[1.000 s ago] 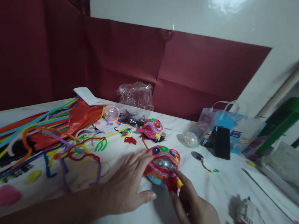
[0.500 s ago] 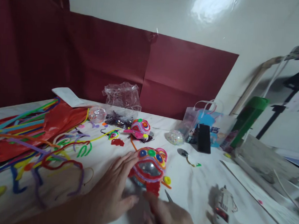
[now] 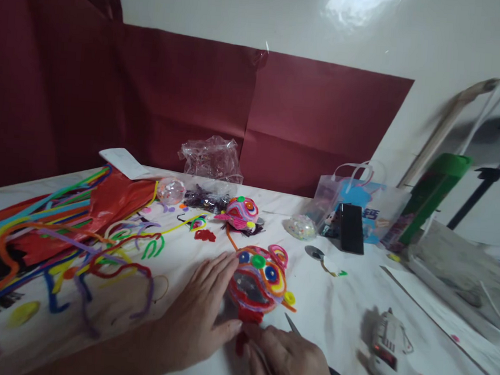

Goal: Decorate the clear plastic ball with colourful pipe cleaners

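A round ornament (image 3: 257, 279) covered in coloured pipe cleaners, with blue-centred eyes, a green nose and a wide dark mouth, sits tilted on the table. My left hand (image 3: 205, 307) lies along its left side, fingers stretched out and touching it, thumb apart and pointing towards my right hand. Just below the ornament, my right hand (image 3: 285, 355) is closed, its fingertips pinching a red pipe-cleaner piece (image 3: 253, 315) at the ornament's lower edge. Part of that piece is hidden by the fingers. Scissors (image 3: 292, 323) lie partly under my right hand.
Loose pipe cleaners (image 3: 99, 257) spread over the left. Behind stand a pink fish-like ornament (image 3: 240, 212), a clear ball (image 3: 171, 191) and a clear half shell (image 3: 300, 227). A phone (image 3: 352, 229) leans on a bag (image 3: 385, 214). A white hot glue gun (image 3: 388, 351) stands at right.
The ornament has tilted, its face turning slightly to the right. My right hand has shifted a little at the red piece. The whole view has swung slightly left.
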A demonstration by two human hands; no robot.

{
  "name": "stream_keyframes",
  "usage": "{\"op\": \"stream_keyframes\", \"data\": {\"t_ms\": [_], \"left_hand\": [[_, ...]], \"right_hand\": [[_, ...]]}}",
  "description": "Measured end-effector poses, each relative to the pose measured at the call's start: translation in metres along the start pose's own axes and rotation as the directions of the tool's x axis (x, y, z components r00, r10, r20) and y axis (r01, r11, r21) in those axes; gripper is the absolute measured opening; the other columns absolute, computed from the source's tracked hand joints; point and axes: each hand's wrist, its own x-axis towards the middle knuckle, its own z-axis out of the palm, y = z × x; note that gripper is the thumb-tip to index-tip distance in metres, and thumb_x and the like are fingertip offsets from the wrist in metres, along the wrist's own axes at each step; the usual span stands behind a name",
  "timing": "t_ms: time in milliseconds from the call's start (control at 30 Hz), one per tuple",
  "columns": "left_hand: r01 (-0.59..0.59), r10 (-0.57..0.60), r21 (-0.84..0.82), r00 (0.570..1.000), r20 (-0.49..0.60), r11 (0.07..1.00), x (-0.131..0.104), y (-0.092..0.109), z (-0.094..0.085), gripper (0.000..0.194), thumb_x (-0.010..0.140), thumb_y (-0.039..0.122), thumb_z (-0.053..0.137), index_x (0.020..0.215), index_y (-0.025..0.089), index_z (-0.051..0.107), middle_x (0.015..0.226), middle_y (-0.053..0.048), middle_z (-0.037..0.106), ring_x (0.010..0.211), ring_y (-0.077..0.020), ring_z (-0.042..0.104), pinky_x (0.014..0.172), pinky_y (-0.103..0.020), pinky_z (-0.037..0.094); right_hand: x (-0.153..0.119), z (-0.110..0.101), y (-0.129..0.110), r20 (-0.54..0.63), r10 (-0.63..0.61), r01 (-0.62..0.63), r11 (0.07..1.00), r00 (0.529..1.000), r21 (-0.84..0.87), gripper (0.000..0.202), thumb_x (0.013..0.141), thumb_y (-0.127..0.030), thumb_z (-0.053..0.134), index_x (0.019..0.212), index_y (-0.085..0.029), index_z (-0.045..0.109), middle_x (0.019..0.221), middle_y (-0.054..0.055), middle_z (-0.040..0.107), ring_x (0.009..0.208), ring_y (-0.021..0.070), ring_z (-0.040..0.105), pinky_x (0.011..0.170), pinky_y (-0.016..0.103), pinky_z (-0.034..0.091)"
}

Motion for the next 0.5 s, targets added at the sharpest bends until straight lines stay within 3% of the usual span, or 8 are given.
{"op": "stream_keyframes", "data": {"t_ms": [200,500], "left_hand": [[0.088,-0.087,-0.008,0.988,0.125,0.996,-0.001,0.007,-0.007,0.078,0.078,0.028,0.055,0.143,0.015,0.015,0.151,-0.012,0.019,0.138,-0.0273,0.019,0.111,-0.051,0.025],[0.153,-0.144,-0.044,0.975,0.168,0.987,-0.001,0.012,-0.009,0.083,0.076,0.035,0.058,0.143,0.012,0.015,0.152,-0.012,0.014,0.139,-0.0269,0.014,0.113,-0.048,0.021]], "right_hand": [[0.000,-0.006,0.010,-0.063,0.106,-0.112,0.989,0.992,-0.096,0.029,0.097,-0.027,0.034,0.118,-0.012,0.047,0.063,0.000,0.065,0.042,0.0127,0.060,0.038,0.018,0.044],[-0.007,-0.001,0.013,0.008,0.187,-0.181,0.960,0.982,-0.213,0.053,0.094,-0.028,0.032,0.143,-0.009,0.024,0.049,-0.004,0.061,0.036,0.0169,0.059,0.029,0.021,0.040]]}}
